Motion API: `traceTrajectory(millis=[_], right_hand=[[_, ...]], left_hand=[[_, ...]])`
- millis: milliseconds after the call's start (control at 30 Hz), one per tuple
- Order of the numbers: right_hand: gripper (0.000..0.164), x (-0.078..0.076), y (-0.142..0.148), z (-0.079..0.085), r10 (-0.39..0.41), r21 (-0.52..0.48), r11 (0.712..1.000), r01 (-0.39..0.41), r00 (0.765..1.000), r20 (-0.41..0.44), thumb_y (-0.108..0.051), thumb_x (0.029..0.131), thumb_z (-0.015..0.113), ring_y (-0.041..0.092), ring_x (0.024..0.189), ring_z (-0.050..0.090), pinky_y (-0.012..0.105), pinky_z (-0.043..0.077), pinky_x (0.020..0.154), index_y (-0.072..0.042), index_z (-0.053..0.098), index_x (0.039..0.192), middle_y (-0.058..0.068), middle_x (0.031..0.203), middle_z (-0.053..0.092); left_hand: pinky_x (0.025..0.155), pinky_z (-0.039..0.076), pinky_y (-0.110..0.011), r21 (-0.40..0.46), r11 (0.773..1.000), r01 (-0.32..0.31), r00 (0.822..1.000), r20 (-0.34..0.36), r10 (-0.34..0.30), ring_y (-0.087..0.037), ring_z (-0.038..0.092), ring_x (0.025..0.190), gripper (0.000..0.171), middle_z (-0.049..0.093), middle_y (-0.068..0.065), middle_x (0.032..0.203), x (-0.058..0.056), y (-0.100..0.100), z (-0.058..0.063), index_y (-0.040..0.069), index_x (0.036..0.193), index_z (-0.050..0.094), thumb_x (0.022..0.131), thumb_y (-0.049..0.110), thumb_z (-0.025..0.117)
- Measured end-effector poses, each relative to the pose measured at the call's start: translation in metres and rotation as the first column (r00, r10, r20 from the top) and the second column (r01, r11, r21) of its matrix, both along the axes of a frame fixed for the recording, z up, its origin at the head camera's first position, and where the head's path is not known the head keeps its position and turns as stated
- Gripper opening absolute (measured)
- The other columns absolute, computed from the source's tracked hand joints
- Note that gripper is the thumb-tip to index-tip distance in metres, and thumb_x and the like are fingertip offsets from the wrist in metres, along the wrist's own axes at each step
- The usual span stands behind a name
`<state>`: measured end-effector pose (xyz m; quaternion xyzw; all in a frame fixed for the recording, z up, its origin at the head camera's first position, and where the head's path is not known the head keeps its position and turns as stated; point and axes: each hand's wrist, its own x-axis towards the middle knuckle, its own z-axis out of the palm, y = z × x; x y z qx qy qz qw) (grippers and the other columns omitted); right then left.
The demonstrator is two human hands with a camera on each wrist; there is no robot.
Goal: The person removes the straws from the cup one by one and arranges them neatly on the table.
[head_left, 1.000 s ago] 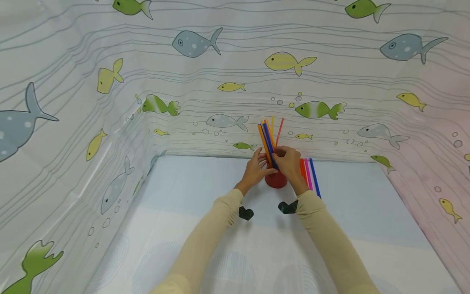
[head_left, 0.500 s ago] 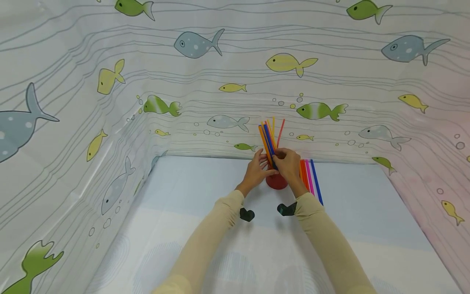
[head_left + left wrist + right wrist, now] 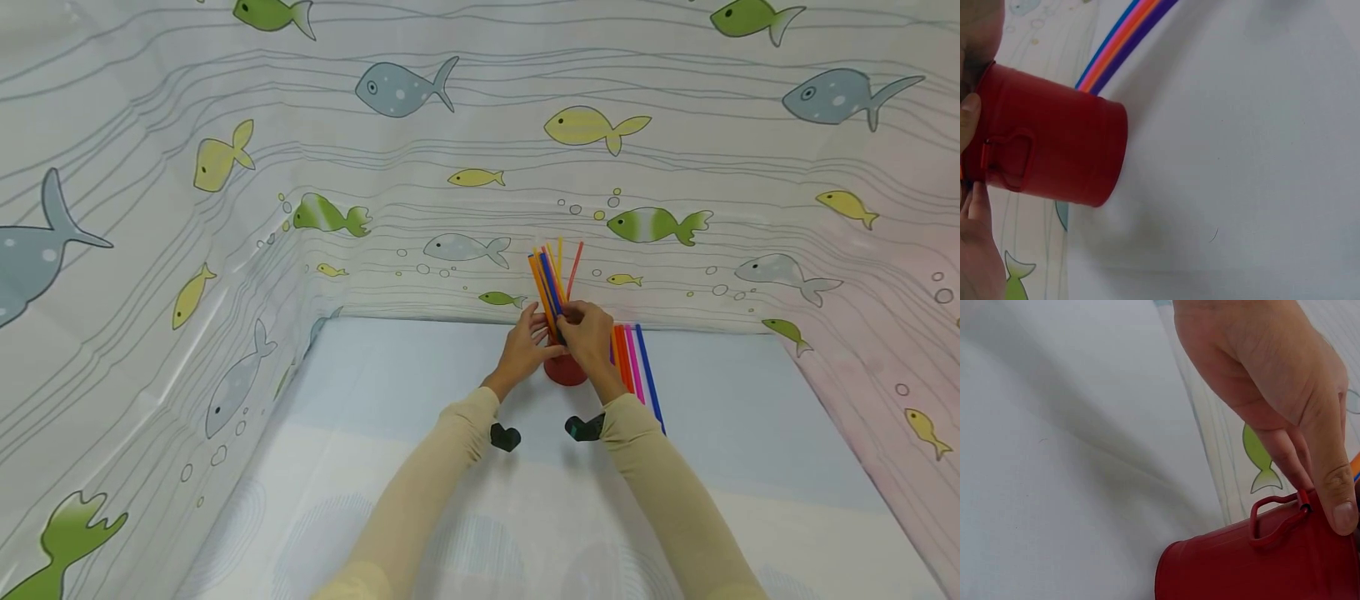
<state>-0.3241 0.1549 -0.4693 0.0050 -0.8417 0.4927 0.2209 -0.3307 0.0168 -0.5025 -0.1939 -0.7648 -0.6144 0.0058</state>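
A small red bucket [image 3: 566, 371] stands upright near the table's back edge. Orange, blue, yellow and red drinking straws [image 3: 546, 279] stick up from it, fanned and leaning. My left hand [image 3: 522, 343] holds the bucket's upper left side, thumb across the front. The right wrist view shows that thumb [image 3: 1338, 500] at the rim, beside the wire handle [image 3: 1275, 519]. My right hand [image 3: 588, 333] is over the right of the rim, fingertips pinching at a dark blue straw. Its fingertips are partly hidden, and so is the bucket's mouth.
Right of the bucket, several loose straws [image 3: 633, 362] in orange, pink, blue and purple lie side by side on the white table [image 3: 390, 367], partly behind my right forearm. A black wrist device [image 3: 506, 437] hangs below each sleeve. A fish-printed cloth [image 3: 465, 208] rises behind.
Both hands stay nearly where they were at the bucket. My right forearm has shifted slightly left, so more of the blue straw on the table shows.
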Motion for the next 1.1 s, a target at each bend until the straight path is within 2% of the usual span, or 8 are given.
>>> traceTrajectory(millis=[300,433,633,833,967,1100], right_hand=[[0.023,-0.002,0.001,0.003,-0.001,0.005,1.000,0.001,0.999,-0.037,-0.006,0.088,0.071,0.024,0.085,0.068,0.037,0.059,0.077,0.002,0.071,0.109,0.014,0.096,0.070],[0.024,-0.002,0.001,0.005,0.000,0.001,1.000,0.000,0.998,-0.056,-0.006,0.087,0.072,0.024,0.085,0.068,0.037,0.059,0.079,0.003,0.071,0.110,0.013,0.096,0.069],[0.027,-0.001,0.002,0.007,0.003,0.013,1.000,-0.002,0.997,-0.083,-0.006,0.087,0.071,0.025,0.085,0.067,0.038,0.059,0.077,0.001,0.071,0.113,0.012,0.094,0.066],[0.024,0.000,0.003,0.009,-0.019,-0.010,1.000,0.018,0.996,-0.084,-0.007,0.088,0.070,0.024,0.087,0.068,0.038,0.059,0.078,-0.003,0.073,0.111,0.011,0.096,0.066],[0.021,-0.002,0.005,0.017,-0.037,0.000,0.999,0.038,0.987,-0.159,-0.007,0.087,0.071,0.024,0.088,0.068,0.040,0.059,0.078,-0.001,0.074,0.108,0.012,0.095,0.068],[0.021,-0.002,0.010,0.034,-0.043,-0.002,0.999,0.044,0.977,-0.207,-0.007,0.087,0.072,0.024,0.089,0.067,0.040,0.059,0.077,-0.001,0.073,0.107,0.012,0.096,0.069]], left_hand=[[0.100,0.046,-0.026,-0.020,1.000,-0.007,1.000,-0.004,0.007,-0.018,0.051,0.129,0.102,0.054,-0.012,0.136,-0.002,0.001,0.002,0.002,0.153,0.020,0.076,0.020,0.084],[0.101,0.046,-0.028,-0.013,1.000,-0.008,1.000,0.004,0.008,-0.018,0.051,0.128,0.102,0.054,-0.011,0.134,-0.002,0.001,0.003,0.006,0.153,0.021,0.075,0.021,0.084],[0.100,0.046,-0.027,-0.017,1.000,-0.006,1.000,0.002,0.006,-0.018,0.051,0.128,0.103,0.054,-0.010,0.134,-0.001,0.000,0.003,0.005,0.154,0.019,0.076,0.022,0.084],[0.100,0.045,-0.023,-0.018,1.000,-0.013,1.000,0.023,0.013,-0.016,0.050,0.128,0.101,0.054,-0.008,0.135,0.000,0.001,-0.002,0.012,0.155,0.020,0.077,0.025,0.083],[0.100,0.045,-0.024,-0.022,1.000,-0.018,0.999,0.027,0.019,-0.016,0.050,0.129,0.101,0.054,-0.007,0.135,0.001,0.001,-0.003,0.013,0.155,0.020,0.077,0.024,0.084],[0.101,0.045,-0.027,-0.035,0.999,-0.023,0.999,0.026,0.023,-0.016,0.050,0.129,0.100,0.054,-0.007,0.136,0.001,0.002,-0.001,0.013,0.155,0.019,0.078,0.022,0.083]])
